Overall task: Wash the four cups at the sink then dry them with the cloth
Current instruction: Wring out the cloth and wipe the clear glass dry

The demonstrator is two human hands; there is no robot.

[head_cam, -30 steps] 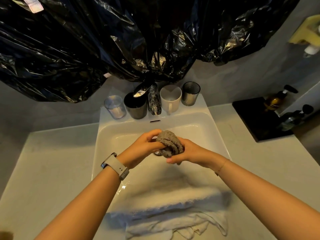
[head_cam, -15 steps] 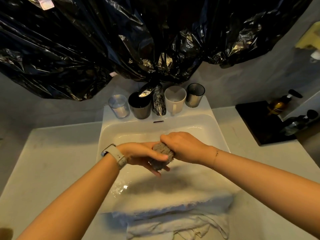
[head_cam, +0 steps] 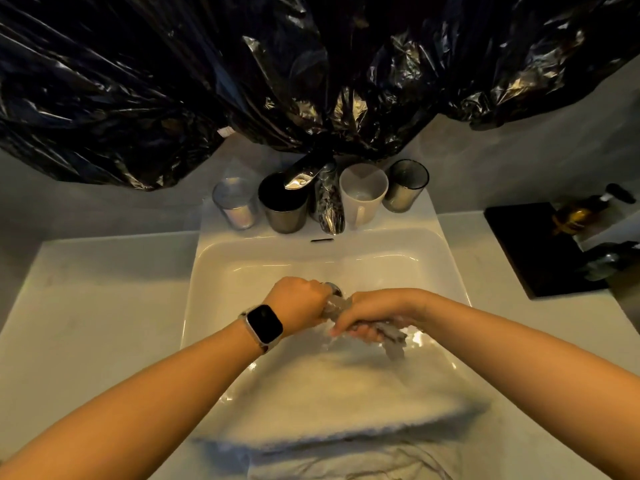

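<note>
Both my hands wring a small grey cloth point(head_cam: 389, 336) over the white sink point(head_cam: 263, 271). My left hand point(head_cam: 299, 306), with a watch on its wrist, grips one end near the drain. My right hand point(head_cam: 372, 313) grips the other end, and a loose tail of the cloth hangs below it. Four cups stand on the sink's back ledge: a clear glass point(head_cam: 235, 204), a dark metal cup point(head_cam: 284, 204), a white mug point(head_cam: 362, 194) and a second metal cup point(head_cam: 405, 185). The chrome tap point(head_cam: 327, 199) stands between the dark cup and the mug.
A white towel point(head_cam: 346, 431) lies over the sink's near edge. Black plastic sheeting point(head_cam: 277, 71) hangs over the wall above the tap. At the right, a black tray point(head_cam: 526, 251) holds bottles point(head_cam: 578, 211). Pale counter point(head_cam: 93, 306) flanks the sink.
My hands have twisted the balled cloth into a stretched roll and dropped lower in the basin. The left wrist has turned so the watch face shows.
</note>
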